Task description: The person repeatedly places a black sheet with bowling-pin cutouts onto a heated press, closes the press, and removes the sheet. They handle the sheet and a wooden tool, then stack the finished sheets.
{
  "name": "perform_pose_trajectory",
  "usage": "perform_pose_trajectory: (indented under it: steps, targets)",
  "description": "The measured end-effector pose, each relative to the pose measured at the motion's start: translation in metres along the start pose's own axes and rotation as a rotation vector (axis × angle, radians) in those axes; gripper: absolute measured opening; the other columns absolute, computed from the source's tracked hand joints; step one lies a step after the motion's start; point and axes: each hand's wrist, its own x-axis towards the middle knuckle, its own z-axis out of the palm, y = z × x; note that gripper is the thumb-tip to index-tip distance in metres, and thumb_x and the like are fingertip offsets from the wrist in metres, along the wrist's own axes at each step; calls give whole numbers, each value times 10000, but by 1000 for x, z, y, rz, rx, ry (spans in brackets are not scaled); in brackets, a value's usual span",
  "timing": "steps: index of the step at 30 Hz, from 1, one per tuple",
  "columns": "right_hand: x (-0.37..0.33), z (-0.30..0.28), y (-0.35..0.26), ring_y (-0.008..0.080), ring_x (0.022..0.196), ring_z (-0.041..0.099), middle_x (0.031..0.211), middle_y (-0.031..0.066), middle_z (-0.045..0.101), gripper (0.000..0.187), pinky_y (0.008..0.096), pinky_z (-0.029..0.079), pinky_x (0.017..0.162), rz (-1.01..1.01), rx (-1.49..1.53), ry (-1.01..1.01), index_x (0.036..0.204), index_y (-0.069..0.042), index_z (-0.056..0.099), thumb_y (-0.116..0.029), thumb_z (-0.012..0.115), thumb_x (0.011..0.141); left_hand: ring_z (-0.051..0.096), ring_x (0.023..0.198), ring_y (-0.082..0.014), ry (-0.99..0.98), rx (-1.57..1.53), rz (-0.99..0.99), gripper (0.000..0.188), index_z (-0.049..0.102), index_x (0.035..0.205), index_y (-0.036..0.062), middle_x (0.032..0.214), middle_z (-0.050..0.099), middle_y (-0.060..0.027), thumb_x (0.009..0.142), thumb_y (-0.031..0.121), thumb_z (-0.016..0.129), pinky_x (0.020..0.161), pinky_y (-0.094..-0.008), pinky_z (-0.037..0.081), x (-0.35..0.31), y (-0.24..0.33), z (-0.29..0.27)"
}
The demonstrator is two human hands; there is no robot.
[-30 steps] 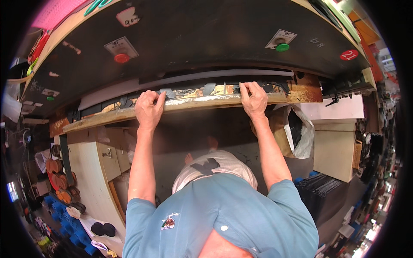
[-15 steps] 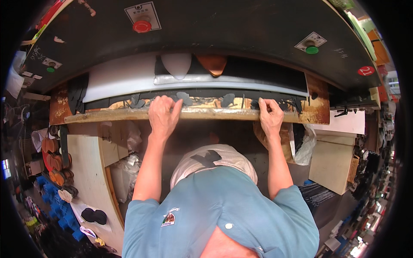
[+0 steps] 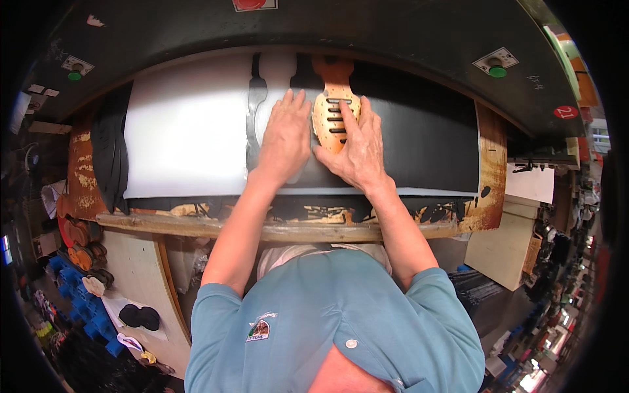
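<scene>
A copper-coloured, sole-shaped cutting die (image 3: 325, 108) with dark slots lies on a black sheet (image 3: 419, 137). My right hand (image 3: 360, 150) spans its near end, thumb at the left edge and fingers over the slots and right edge. Just left of it, my left hand (image 3: 285, 141) rests flat with fingers stretched out, partly over a white sole-shaped opening (image 3: 276, 69) in the black sheet. The hand hides much of that opening. Under the sheet is a white board (image 3: 187, 131), bare on the left.
A black press head (image 3: 393, 29) with green buttons (image 3: 498, 71) overhangs the bed. Dark scraps (image 3: 452, 211) lie along the worn wooden front edge (image 3: 314, 232). Black strips (image 3: 110, 144) hang at the left. Blue plastic pieces (image 3: 85, 308) stand at lower left.
Both hands have moved from the bed's front edge inward onto the sheet and the die. More of the board, sheet and die shows now. The dark scrap on my lap is out of sight.
</scene>
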Motion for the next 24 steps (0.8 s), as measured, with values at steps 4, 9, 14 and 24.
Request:
perform_pose_trajectory:
  steps: [4,9,14,24]
  targets:
    - [1,-7,7,518,1313,494,1555,360,426,807,549,479,1110,48,67,-47,1395,-11,693,-257,837,640,468,1500,-479,-54,13,8,415,626,1399,-83,1553,569,-262,998,25,618,1250,-582,373,2,1,12]
    - [2,-44,37,313,1411,568,1580,258,508,867,429,440,1207,276,812,-100,1485,8,629,-253,902,704,453,1518,-468,-84,-6,13,423,630,1397,-87,1552,570,-262,986,15,638,1258,-580,361,-1,0,13]
    - [-22,-70,42,288,1397,571,1485,207,599,937,413,393,1236,486,1263,-99,1539,122,503,-209,862,739,439,1532,-462,-114,-173,-37,559,572,1457,-100,1581,537,-274,983,145,739,1274,-569,332,1,25,3]
    - [-26,-61,34,280,1393,562,1500,221,569,954,382,405,1211,532,1368,-63,1574,143,432,-218,820,781,408,1546,-370,-320,-991,-208,806,360,1649,-39,1666,403,-256,1010,234,769,1259,-433,362,-26,91,18]
